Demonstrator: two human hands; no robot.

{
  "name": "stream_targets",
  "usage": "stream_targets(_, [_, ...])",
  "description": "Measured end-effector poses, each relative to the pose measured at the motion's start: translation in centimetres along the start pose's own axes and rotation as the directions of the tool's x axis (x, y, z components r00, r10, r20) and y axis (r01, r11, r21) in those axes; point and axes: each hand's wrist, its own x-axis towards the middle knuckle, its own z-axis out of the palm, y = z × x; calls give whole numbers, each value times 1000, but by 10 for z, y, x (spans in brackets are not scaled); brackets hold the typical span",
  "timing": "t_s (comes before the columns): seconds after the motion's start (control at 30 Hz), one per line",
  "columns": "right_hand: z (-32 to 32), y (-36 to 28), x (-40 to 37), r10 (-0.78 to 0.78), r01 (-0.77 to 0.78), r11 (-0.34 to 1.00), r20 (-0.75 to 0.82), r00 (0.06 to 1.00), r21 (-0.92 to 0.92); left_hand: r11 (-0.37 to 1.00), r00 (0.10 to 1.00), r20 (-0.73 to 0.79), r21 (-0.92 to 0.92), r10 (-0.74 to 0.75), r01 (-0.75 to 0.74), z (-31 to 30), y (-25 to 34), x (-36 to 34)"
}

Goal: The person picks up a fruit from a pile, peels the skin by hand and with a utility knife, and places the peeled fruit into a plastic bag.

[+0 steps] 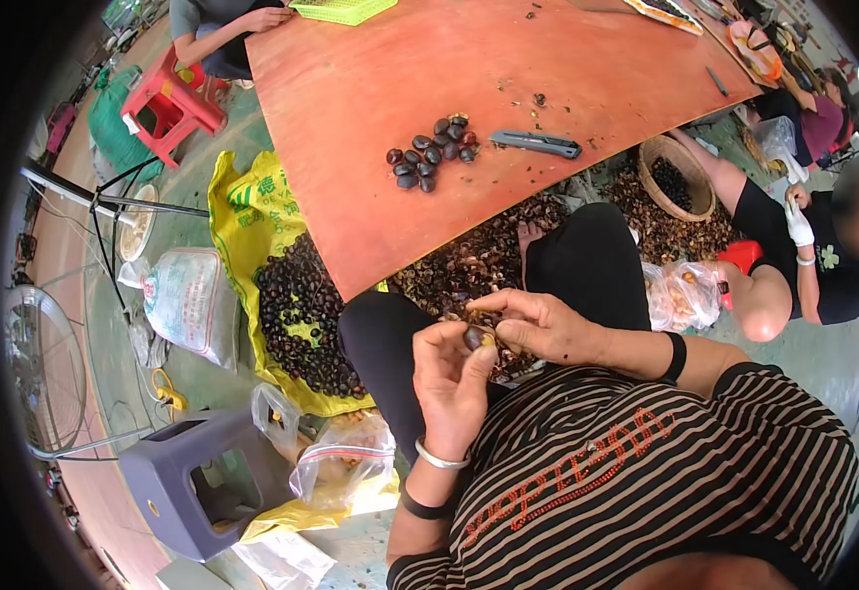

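Note:
Between the thumb and fingers of my left hand (449,383) is a dark brown chestnut (474,338), with a pale yellow patch bared at one end. My right hand (544,327) meets it from the other side, its thumb and fingertips bent in against the nut. Whether they pinch a strip of shell is too small to make out. Both hands are above my lap. Ahead, a group of dark chestnuts (433,151) lies on the red table (351,88), beside a grey utility knife (535,144).
Broken shells (449,251) cover the floor under the table edge. Left of my leg, a yellow sack (247,211) holds many dark chestnuts. A grey stool (169,482) and plastic bags (346,457) stand nearer. At right sits a co-worker in white gloves (798,224), near a wicker basket (657,147).

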Motion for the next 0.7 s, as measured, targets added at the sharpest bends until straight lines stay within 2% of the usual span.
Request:
stream_targets(0.07, [-2, -6, -5, 56, -53, 990, -16, 998, 134, 998, 998, -58, -61, -39, 35, -1, 2, 1])
stream_targets(0.13, [-4, -20, -9, 1, -2, 997, 7, 1000, 76, 994, 999, -40, -103, -37, 32, -3, 4, 2])
stream_targets(0.2, [-2, -33, -13, -52, 47, 997, 96, 994, 53, 999, 997, -77, -32, -26, 23, -2, 7, 0])
stream_targets(0.23, [-4, -25, -11, -112, 120, 991, 140, 984, -52, 999, 997, -73, -27, -30, 28, -1, 7, 0])
stream_targets(0.33, [0, -22, -7, -132, 138, 990, 135, 982, -31, 990, 997, -41, 129, 70, -65, 0, 5, -3])
stream_targets(0.4, [1, -19, -6, -125, 129, 991, 114, 986, -22, 996, 996, -81, 92, 27, -20, 2, 6, -4])
stream_targets(0.47, [1, -12, -4, -163, 169, 974, 52, 985, -148, 997, 996, -84, 83, 6, 1, 0, 4, -6])
stream_targets(0.53, [-6, -9, -1, -91, 91, 995, -19, 996, -34, 993, 998, -48, 114, -28, 34, 4, 14, -7])
stream_targets(0.6, [-9, -12, -5, -72, 71, 996, -30, 997, -46, 988, 998, -23, 144, -55, 58, 4, 15, -6])
stream_targets(0.67, [-9, -18, -12, -261, 257, 946, 4, 965, -197, 999, 998, -58, 28, -35, 36, 0, 8, -2])
stream_targets(0.7, [-10, -28, -16, -67, 78, 986, 73, 995, -147, 998, 997, -53, 46, -48, 51, -2, 9, -2])
